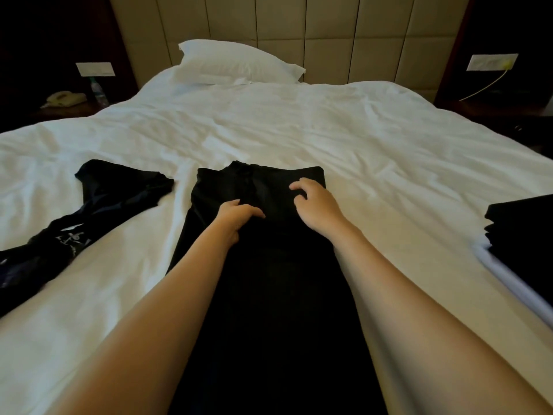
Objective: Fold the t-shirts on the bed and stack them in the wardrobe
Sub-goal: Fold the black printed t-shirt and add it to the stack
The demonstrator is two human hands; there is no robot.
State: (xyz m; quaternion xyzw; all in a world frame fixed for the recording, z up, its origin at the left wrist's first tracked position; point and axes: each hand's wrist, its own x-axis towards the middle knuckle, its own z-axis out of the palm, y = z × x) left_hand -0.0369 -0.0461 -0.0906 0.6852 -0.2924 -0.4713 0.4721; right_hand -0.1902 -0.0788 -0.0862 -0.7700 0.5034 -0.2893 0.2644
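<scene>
The black t-shirt (269, 265) spread in the middle is soft matt cloth with a faint sheen near its collar. The white duvet (299, 124) is thin, creased cotton-like cloth, and so is the pillow (233, 62). The headboard (329, 34) looks like smooth, padded beige leatherette. The bottle (98, 91) is clear plastic.

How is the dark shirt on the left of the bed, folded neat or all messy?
Messy, not folded. The dark shirt lies crumpled and twisted on the white bed.
</scene>
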